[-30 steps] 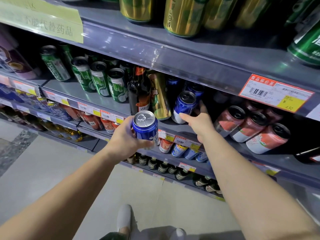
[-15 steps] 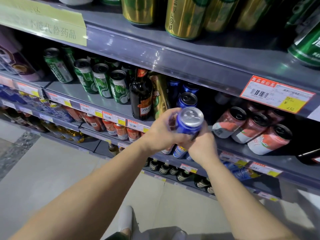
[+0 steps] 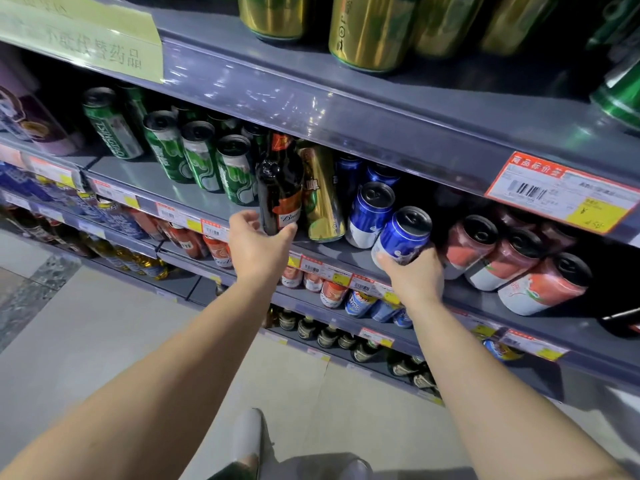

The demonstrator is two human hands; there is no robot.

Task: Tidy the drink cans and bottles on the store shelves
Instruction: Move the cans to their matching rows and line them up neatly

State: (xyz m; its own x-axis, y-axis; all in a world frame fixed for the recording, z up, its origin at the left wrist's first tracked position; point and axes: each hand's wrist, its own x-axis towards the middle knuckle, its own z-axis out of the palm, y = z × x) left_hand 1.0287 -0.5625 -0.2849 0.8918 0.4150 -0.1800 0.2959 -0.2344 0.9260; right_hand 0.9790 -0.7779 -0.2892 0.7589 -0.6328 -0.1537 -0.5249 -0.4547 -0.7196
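At the shelf (image 3: pixel 145 174), right grip (image 3: pixel 414 275) grasps blue can (image 3: pixel 401 237); left grip (image 3: pixel 258 244) released.

Both forearms are bare with no sleeves showing, and a white shoe (image 3: pixel 250 441) shows below.

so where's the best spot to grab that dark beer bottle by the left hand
Probably round the wide lower body of the dark bottle, at its label, coming from the open front of the shelf. It stands upright between green cans and a gold can, so its sides are boxed in. The left hand is already open there.
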